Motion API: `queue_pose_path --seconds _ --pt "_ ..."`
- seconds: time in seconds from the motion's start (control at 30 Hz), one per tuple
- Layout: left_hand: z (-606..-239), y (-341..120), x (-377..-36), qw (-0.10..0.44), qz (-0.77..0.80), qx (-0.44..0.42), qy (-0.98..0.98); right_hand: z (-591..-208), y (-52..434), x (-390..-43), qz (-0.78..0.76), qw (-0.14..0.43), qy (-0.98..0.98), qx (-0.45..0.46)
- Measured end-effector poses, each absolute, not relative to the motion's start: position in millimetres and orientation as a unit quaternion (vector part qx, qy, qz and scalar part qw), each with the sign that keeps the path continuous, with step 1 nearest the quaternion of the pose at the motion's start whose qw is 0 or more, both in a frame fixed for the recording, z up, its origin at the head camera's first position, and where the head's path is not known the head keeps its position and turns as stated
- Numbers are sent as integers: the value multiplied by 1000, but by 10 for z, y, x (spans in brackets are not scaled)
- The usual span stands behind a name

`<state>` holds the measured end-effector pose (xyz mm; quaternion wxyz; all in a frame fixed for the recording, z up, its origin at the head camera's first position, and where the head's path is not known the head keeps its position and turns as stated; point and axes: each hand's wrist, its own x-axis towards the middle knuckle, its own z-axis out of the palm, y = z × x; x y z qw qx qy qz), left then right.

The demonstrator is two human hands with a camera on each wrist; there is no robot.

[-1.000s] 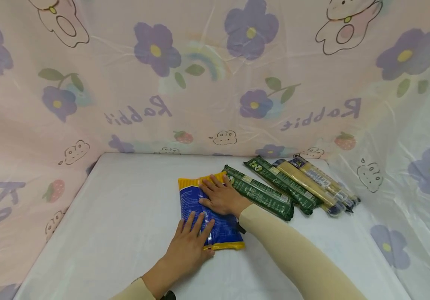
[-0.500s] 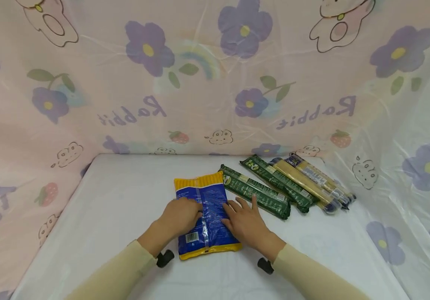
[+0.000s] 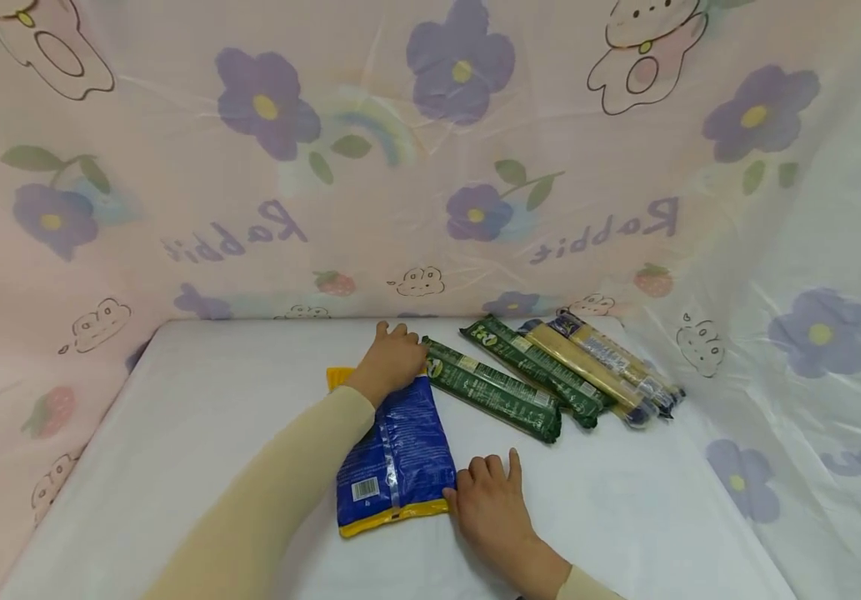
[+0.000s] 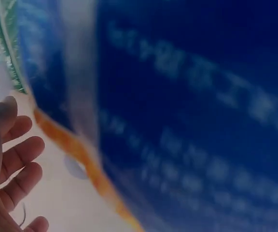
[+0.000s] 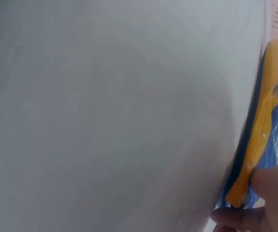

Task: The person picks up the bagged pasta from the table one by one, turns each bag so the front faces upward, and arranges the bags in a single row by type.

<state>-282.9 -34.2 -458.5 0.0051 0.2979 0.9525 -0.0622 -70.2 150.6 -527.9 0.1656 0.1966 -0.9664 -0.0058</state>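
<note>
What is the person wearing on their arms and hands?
Both arms wear snug, plain cream-beige long sleeves that end at the wrists. The left sleeve runs the whole forearm; only the cuff of the right sleeve shows. The left hand and right hand are bare, without gloves.

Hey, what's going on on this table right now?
A person is handling a blue and yellow packet lying flat on a white table. Their left hand rests on the packet's far end, and their right hand touches its near right corner. To the right lie two long green packets and two clear spaghetti packets, side by side and untouched.
</note>
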Motion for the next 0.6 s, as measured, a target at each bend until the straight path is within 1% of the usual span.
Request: queue_pose_path --seconds 0.13,0.3,0.6 --pt "-4664 -300 -2864 20 -67 274 959 -5299 1448 -684 -8 179 -966 188" --pt "-4730 -266 -2858 18 -70 239 968 -5324 1429 -677 -11 194 -964 183" --pt "-4773 -224 -2863 31 -43 224 973 -5347 1404 -708 -8 195 -963 185"
